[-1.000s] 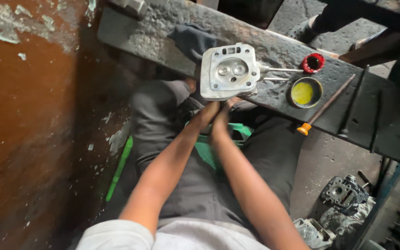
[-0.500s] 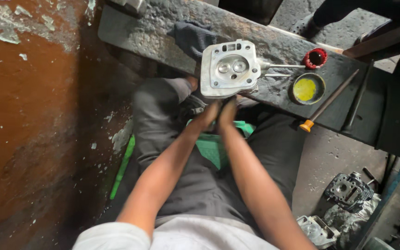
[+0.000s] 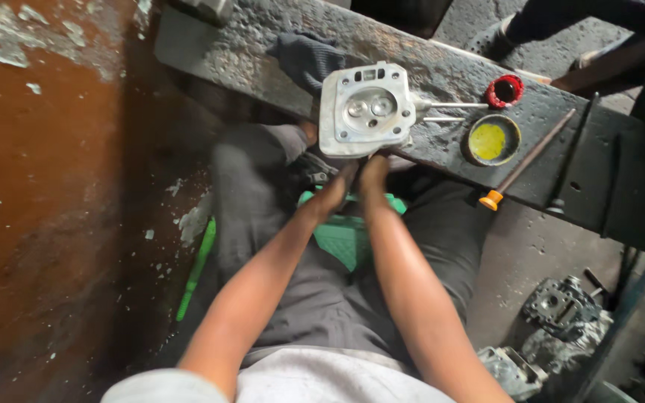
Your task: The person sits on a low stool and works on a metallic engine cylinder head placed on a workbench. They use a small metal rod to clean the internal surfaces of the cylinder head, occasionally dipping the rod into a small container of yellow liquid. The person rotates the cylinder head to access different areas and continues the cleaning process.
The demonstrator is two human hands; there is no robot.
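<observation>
A square silver cylinder head lies face up on the near edge of a dark, gritty bench, with two thin rods sticking out of its right side. My left hand and my right hand reach up side by side to its near edge. The fingertips are tucked under the head and hidden, so their grip does not show. A dark glove lies just behind the head.
Right of the head lie a red cap, a round tin of yellow paste and an orange-handled screwdriver. A green stool is under me. Engine parts lie on the floor at right. Another person's leg is behind the bench.
My hands have stayed at the near edge of the cylinder head. Only the view has shifted slightly.
</observation>
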